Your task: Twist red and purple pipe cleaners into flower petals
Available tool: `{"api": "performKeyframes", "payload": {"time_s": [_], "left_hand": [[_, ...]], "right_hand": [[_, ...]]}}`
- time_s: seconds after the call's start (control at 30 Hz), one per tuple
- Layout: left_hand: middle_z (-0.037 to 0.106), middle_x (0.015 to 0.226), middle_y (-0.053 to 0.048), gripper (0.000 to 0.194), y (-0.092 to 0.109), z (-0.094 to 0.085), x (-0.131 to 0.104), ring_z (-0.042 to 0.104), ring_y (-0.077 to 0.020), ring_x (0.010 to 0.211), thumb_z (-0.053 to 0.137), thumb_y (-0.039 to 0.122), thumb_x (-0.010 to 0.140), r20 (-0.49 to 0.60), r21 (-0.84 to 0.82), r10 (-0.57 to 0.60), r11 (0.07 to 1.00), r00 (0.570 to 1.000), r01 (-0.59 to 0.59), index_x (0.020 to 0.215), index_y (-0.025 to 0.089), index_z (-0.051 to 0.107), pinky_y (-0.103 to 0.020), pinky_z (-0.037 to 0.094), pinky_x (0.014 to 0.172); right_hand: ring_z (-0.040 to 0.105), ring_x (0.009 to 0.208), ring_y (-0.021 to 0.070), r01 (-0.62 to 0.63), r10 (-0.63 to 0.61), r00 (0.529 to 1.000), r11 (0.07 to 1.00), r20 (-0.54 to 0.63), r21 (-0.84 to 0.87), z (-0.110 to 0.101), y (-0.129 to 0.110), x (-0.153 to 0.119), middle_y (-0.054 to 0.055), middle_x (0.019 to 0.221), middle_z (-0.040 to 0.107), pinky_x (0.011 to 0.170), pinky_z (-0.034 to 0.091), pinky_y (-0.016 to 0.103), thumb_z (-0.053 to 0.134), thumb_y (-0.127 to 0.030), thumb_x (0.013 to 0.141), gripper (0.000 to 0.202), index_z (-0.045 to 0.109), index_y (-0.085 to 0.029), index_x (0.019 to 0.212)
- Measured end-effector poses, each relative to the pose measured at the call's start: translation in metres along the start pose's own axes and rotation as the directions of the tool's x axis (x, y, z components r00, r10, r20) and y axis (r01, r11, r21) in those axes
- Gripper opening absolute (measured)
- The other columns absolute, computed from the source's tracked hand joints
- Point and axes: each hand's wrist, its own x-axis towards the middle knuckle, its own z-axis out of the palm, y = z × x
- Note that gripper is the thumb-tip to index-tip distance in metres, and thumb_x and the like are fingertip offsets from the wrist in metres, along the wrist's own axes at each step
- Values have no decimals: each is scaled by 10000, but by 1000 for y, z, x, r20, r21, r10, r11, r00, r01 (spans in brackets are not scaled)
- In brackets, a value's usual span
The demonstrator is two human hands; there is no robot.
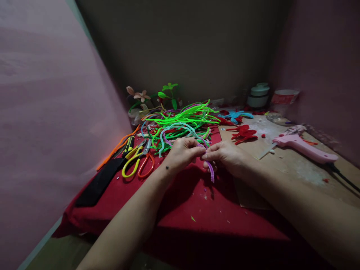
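Observation:
A purple pipe cleaner (210,173) is pinched between my two hands, and one end of it hangs down over the red cloth. My left hand (185,150) is closed on it, thumb against the fingers. Close beside, almost fingertip to fingertip, my right hand (223,155) also grips it with closed fingers. Just behind the hands lies a loose heap of bright green pipe cleaners (185,118), with pale blue ones (180,125) curving over its front.
Yellow-handled pliers (131,165), red-handled scissors (146,167) and a black strip (99,183) lie left on red cloth (219,217). Right, a board (284,168) bears red fuzzy pieces (244,134) and a pink glue gun (303,147). A lidded jar (258,96) stands behind.

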Motion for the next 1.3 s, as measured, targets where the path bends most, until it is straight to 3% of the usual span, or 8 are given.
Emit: {"api": "performKeyframes", "payload": {"time_s": [0.13, 0.43, 0.6, 1.0, 1.17, 1.3], "left_hand": [[489, 446, 38, 202, -2, -4, 0, 383, -49, 341, 609, 322, 698, 45, -179, 5, 984, 999, 3, 669, 127, 563, -172, 278, 333], [457, 411, 49, 192, -2, -7, 1, 362, -48, 312, 609, 292, 707, 46, -174, 11, 985, 999, -3, 630, 135, 532, -169, 272, 305], [448, 394, 49, 175, 0, -9, 1, 365, -55, 303, 593, 277, 724, 20, -145, 1, 989, 1000, 1, 642, 132, 538, -171, 269, 300], [447, 426, 63, 192, 2, 2, 0, 340, -24, 338, 613, 306, 703, -45, -47, 25, 999, 999, -27, 662, 123, 570, -155, 234, 351], [509, 537, 40, 290, 2, -1, 0, 369, -23, 372, 599, 419, 711, -13, -100, -21, 995, 1000, 19, 699, 133, 554, -153, 247, 361], [462, 481, 59, 269, 5, -1, -3, 343, -18, 364, 661, 374, 662, 44, -72, -71, 995, 996, 74, 702, 132, 552, -146, 228, 358]], "right_hand": [[488, 380, 87, 7, -7, 999, 1000, 33, 7, -1, 1, 1, 64, 517, 629, 417, 356, 216, 633, -172, 623, 122, 613, -103, 526], [535, 450, 97, 6, -30, 989, 986, 146, 164, -3, 1, 1, 46, 539, 619, 474, 422, 221, 664, -149, 615, 63, 624, -102, 606], [616, 561, 155, 24, -55, 989, 975, 136, 222, -6, 0, 2, 83, 657, 666, 585, 508, 302, 632, -214, 673, 99, 629, -116, 687], [581, 481, 133, 21, -28, 998, 994, 64, 107, -2, 6, 5, 60, 552, 636, 528, 492, 274, 649, -165, 642, 83, 622, -113, 583], [573, 522, 119, 107, -93, 993, 970, -72, 217, -5, 1, 6, 60, 618, 654, 510, 433, 235, 661, -193, 635, 85, 671, -116, 670], [482, 472, 78, 210, -164, 971, 935, -176, 285, -7, -1, 9, 7, 530, 589, 449, 333, 211, 719, -216, 568, 119, 647, -125, 593]]}}
